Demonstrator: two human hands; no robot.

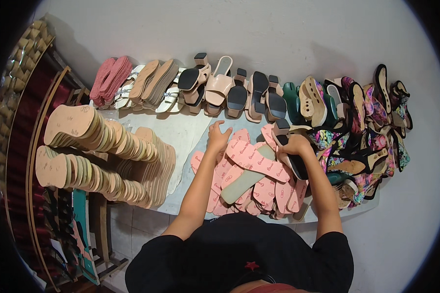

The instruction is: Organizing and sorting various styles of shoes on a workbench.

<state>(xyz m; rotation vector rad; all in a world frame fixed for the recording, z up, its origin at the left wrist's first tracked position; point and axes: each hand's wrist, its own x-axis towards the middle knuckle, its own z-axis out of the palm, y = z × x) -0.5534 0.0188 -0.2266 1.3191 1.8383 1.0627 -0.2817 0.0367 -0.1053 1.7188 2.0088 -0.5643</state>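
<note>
My right hand [297, 145] is closed around a heeled sandal [298, 167], its dark sole turned up and its block heel toward the wall. Part of the sandal is hidden behind the hand and forearm. To the left, my left hand [219, 136] is raised over the table with thumb and fingers apart, holding nothing. Between and below the hands lies a loose pile of pink printed insoles [265, 191]. A plain grey-green insole [244, 186] rests slantwise on that pile.
Block-heeled sandals [237, 97] line the wall, beside white sandals [169, 100] and stacked rose insoles [113, 78]. Colourful floral shoes [364, 161] heap up at the right. Long rows of tan sole pieces [71, 126] fill the table's left end. A wooden rack [104, 229] stands lower left.
</note>
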